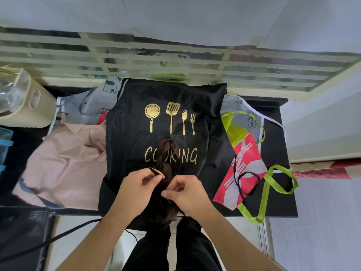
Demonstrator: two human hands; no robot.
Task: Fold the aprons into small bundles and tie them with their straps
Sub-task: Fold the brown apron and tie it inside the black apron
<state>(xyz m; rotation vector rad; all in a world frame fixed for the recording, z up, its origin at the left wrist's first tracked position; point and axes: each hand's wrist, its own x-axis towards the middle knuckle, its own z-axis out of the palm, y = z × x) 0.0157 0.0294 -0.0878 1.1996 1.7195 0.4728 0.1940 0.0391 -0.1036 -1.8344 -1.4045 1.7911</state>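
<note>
A black apron (127, 137) with gold utensils and the word COOKING lies flat across the middle of the black table (277, 192). On top of it sits a dark brown bundle (166, 210) near the front edge, its brown straps (168, 153) looping up over the lettering. My left hand (136, 190) pinches a strap end between thumb and forefinger. Close beside it, my right hand (187, 192) grips the strap at the top of the bundle. A pink apron (64, 165) lies crumpled to the left, and a red and green apron (244, 165) to the right.
A grey printed apron (82, 104) lies beneath the others at the back. A cream plastic basket (25, 102) stands at the far left. Green straps (269, 192) trail over the table's right front edge. A slatted window grille (175, 61) runs behind the table. My dark trousers (175, 249) show below.
</note>
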